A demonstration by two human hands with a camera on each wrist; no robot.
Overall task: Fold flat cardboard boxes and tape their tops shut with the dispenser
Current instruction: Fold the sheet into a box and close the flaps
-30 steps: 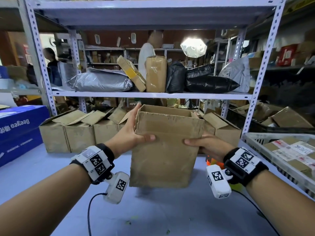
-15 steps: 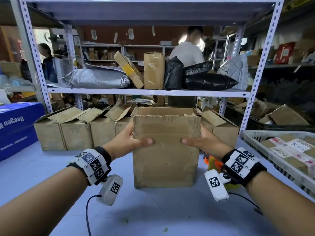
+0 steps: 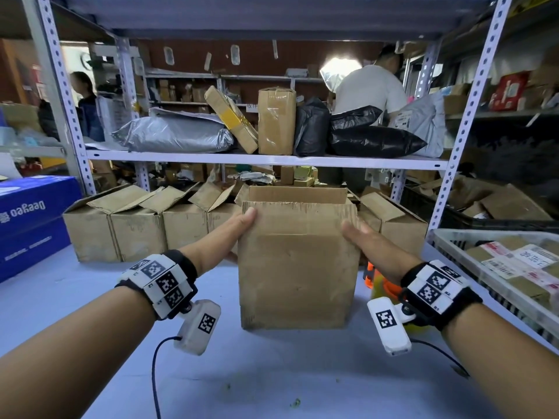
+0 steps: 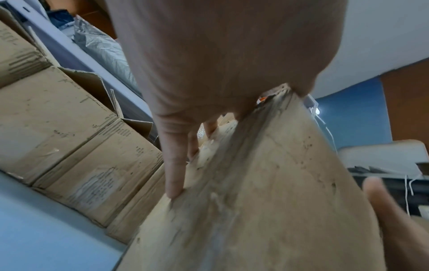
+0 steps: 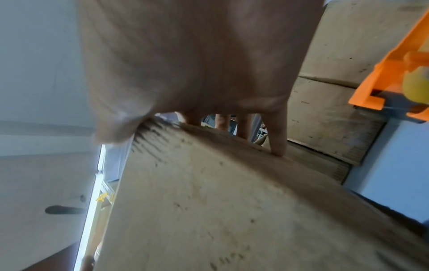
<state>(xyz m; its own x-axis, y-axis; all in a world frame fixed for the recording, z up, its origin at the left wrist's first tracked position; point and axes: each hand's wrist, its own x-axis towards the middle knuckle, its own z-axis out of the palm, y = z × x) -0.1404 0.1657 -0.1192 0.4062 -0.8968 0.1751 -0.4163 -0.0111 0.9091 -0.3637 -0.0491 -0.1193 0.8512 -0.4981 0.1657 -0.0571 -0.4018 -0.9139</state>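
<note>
now the open cardboard box (image 3: 295, 267) is standing upright on the pale blue table (image 3: 272, 373), its top flaps up and the near flap bent toward the camera. both hands are grasping it at the upper corners – the left hand (image 3: 225, 237) is wrapping the left edge with its thumb lying on the front face, and the right hand (image 3: 367, 246) is doing likewise on the right edge, thumb on the front, fingers (image 5: 277, 135) reaching along the side panel. just right of the box, behind the right wrist, an orange tape dispenser (image 3: 379, 281) is lying on the table. a row of folded boxes (image 3: 136, 225) is sitting behind – against the shelf rack (image 3: 266, 160).
</note>
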